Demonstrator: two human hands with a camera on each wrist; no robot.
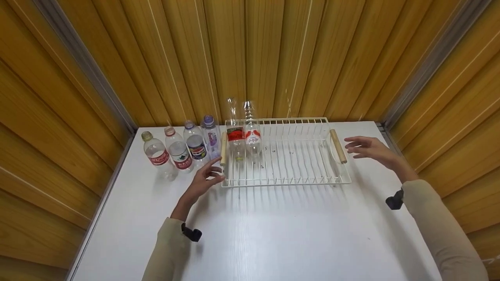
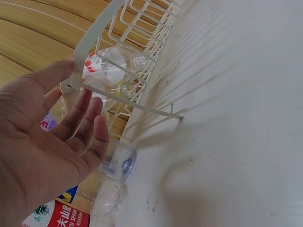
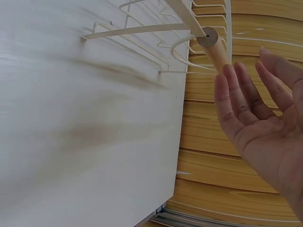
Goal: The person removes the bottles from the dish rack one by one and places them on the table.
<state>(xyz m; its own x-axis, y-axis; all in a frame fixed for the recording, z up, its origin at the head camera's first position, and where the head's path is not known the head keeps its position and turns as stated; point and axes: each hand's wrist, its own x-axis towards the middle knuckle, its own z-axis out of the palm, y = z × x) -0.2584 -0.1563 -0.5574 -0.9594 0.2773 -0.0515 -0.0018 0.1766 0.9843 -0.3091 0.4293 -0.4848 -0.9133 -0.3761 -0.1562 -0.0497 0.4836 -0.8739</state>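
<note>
A white wire dish rack (image 1: 289, 184) with wooden side handles stands on the table. My left hand (image 1: 203, 179) is at its left handle (image 1: 224, 150), fingers loosely bent; in the left wrist view fingertips meet the rack's corner (image 2: 78, 71). My right hand (image 1: 369, 150) hovers beside the right handle (image 1: 338, 146), fingers spread and relaxed, holding nothing. A gap separates it from the handle in the head view. Two clear plastic bottles lean in the rack's left end: one with a red and dark label (image 1: 236, 134), one with a white and red label (image 1: 253, 137).
Left of the rack several empty bottles stand in a row: a red-labelled one (image 1: 159, 158), a red-and-white-labelled one (image 1: 180, 154), a blue-labelled one (image 1: 197, 150) and a purple-capped one (image 1: 211, 136). Wood-patterned walls (image 1: 265, 58) enclose the white table (image 1: 273, 234) on three sides.
</note>
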